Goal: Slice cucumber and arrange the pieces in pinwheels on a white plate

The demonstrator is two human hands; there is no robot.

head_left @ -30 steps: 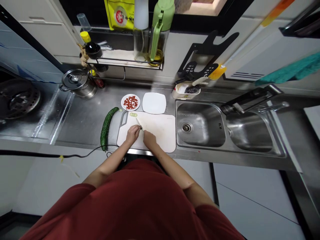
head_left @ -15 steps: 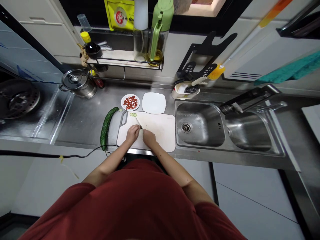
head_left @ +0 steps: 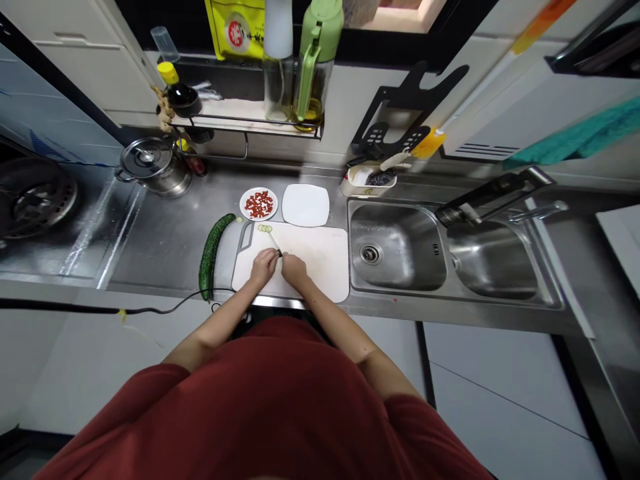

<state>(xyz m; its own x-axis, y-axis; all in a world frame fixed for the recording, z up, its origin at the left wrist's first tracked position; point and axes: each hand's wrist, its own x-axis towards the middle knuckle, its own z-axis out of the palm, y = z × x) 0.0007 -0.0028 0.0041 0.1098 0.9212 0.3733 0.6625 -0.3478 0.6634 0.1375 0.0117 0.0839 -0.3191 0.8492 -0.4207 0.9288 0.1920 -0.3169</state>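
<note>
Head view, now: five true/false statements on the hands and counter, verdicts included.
1. The left hand and right hand are both over the cutting board. True.
2. The knife points toward the person. False: the knife points away, toward the green slices.
3. The cucumber lies left of the cutting board. True.
4. The square plate is right of the round plate. True.
5. The round plate holds green slices. False: small red pieces.

Head cam looks fwd/down @ hands (head_left: 263, 267), counter (head_left: 155, 240).

No text reads clearly; the yellow packet's (head_left: 253, 27) characters are blurred.
</note>
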